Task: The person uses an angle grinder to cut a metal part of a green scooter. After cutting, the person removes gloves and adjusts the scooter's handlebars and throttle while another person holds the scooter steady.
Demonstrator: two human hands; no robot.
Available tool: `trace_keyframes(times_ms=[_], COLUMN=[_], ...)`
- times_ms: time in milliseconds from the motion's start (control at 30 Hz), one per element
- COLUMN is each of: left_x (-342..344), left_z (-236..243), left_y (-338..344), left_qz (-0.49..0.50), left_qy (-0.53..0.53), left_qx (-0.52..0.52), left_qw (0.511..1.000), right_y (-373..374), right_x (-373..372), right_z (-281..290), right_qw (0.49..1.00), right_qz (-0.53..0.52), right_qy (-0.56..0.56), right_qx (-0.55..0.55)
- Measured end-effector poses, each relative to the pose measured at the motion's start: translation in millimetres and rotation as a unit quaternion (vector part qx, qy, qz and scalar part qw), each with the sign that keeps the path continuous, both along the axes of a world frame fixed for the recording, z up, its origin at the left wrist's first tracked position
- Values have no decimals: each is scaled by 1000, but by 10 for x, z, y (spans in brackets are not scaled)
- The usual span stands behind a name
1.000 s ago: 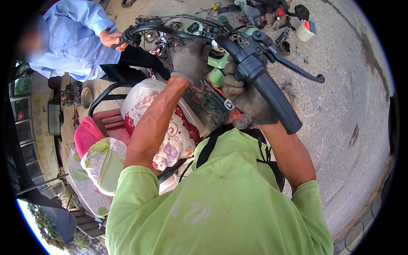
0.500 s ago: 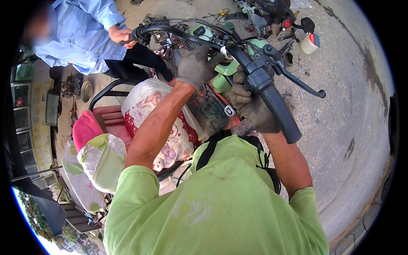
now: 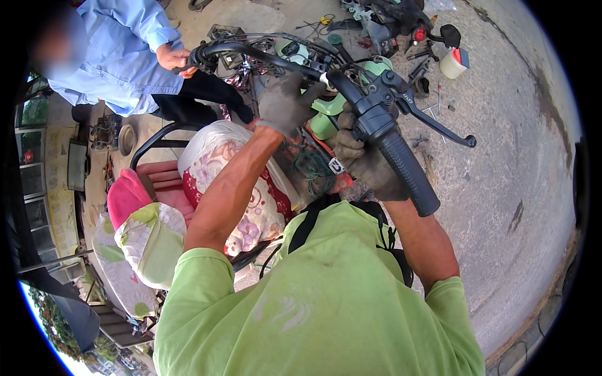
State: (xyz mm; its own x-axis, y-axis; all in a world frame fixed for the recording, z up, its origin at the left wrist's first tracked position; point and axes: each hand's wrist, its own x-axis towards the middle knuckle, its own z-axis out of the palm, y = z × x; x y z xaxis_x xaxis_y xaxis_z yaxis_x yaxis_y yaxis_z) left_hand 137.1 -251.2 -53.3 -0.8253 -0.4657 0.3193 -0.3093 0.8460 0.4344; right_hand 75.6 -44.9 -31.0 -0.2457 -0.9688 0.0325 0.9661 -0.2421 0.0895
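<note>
A black handlebar (image 3: 263, 57) spans the upper middle, with a throttle grip (image 3: 411, 175), brake lever (image 3: 439, 125) and pale green body parts (image 3: 326, 122) beneath. My left hand (image 3: 285, 103), in a grey glove, is at the green part and bar's middle, fingers curled around something I cannot make out. My right hand (image 3: 360, 153), also gloved, is closed just below the throttle housing; what its fingers grip is hidden behind the housing. Another person's hand (image 3: 175, 59) holds the far left grip.
A person in blue (image 3: 113, 50) stands at upper left. A cushion (image 3: 235, 182) and bundled fabrics (image 3: 147, 244) lie beside my left arm. Loose parts and tools (image 3: 389, 31), a white container (image 3: 451, 62) and a metal basin (image 3: 127, 138) lie on the concrete floor (image 3: 501, 219).
The throttle end of the handlebar has swung down toward me, and my right hand has moved down with it. My left hand has shifted slightly down and right.
</note>
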Motion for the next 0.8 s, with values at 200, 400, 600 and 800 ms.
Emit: trace_keyframes(times_ms=[200,400,600,800], left_x=[-28,5,-17,20], left_z=[-185,-89,-228,-21], left_y=[-79,-44,-109,-24], left_qz=[-21,-20,-36,-3], left_qy=[14,44,30,-2], left_qx=[-14,-20,-35,-2], left_qw=[1000,999,998,1000], right_y=[8,-21,-40,-35], right_x=[11,-27,-19,-21], right_z=[43,-9,10,11], right_qw=[1000,999,999,999], right_qz=[2,21,24,23], right_qy=[-3,0,-5,-11], right_qx=[11,-38,-43,-42])
